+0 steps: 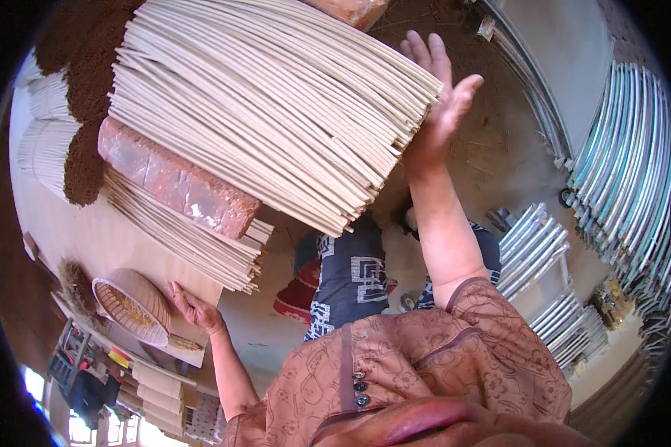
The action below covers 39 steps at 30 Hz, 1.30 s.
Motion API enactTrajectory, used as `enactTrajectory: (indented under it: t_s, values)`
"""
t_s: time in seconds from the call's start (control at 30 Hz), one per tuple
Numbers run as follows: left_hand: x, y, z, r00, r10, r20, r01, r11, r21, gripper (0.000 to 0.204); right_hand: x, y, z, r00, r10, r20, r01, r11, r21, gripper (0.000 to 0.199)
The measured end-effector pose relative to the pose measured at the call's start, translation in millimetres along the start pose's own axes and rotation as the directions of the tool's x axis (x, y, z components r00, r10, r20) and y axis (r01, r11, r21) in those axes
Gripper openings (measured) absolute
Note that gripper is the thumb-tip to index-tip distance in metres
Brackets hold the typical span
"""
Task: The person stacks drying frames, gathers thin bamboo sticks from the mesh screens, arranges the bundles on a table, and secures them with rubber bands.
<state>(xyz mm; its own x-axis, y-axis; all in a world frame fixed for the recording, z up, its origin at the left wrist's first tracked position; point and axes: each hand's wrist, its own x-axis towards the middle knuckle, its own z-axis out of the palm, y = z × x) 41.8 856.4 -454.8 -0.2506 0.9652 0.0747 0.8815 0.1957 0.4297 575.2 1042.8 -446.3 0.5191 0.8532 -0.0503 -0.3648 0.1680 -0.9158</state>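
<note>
Wooden board (127, 238) | right hand (436, 104) fingers spread flat against stick bundle (276, 97) ends | left hand (194, 307) fingers loose on board edge

Pale matt wooden sticks (276, 104), a rough red brick (175, 182), a woven basket (130, 305), shiny metal rods (626, 171).

The right hand (436, 104) presses flat, fingers spread, against the near ends of the big stack of pale thin sticks (276, 104) on the bench (89, 238), a brick (175, 182) lying left of it, while the left hand (194, 307) rests on the bench edge beside a woven basket (130, 305)
</note>
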Motion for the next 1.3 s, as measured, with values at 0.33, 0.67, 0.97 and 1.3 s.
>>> enactTrajectory:
  t_s: [0.33, 0.67, 0.97, 1.3]
  values:
    - [0.3, 41.8, -34.6, 0.983, -0.180, 0.036, 0.180, 0.984, 0.019, 0.034, -75.9, -115.7, -21.8, 0.957, 0.228, -0.182, -0.283, 0.875, -0.392, 0.032]
    - [-22.0, 336.6, -82.3, 0.383, 0.281, 0.880, 0.915, 0.013, -0.402, 0.053, -128.5, -174.5, 66.1, 0.055, 0.862, 0.504, -0.765, 0.361, -0.533, 0.040]
    - [3.7, 392.8, -73.9, 0.209, 0.359, 0.910, 0.946, 0.161, -0.281, 0.034, -100.9, -184.5, 50.0, 0.472, 0.863, -0.182, -0.711, 0.250, -0.657, 0.036]
    - [-37.8, 420.7, -67.2, 0.274, 0.129, 0.953, 0.946, 0.141, -0.291, 0.021, -99.8, -229.3, 67.8, 0.426, 0.903, 0.053, -0.904, 0.428, -0.022, 0.062]
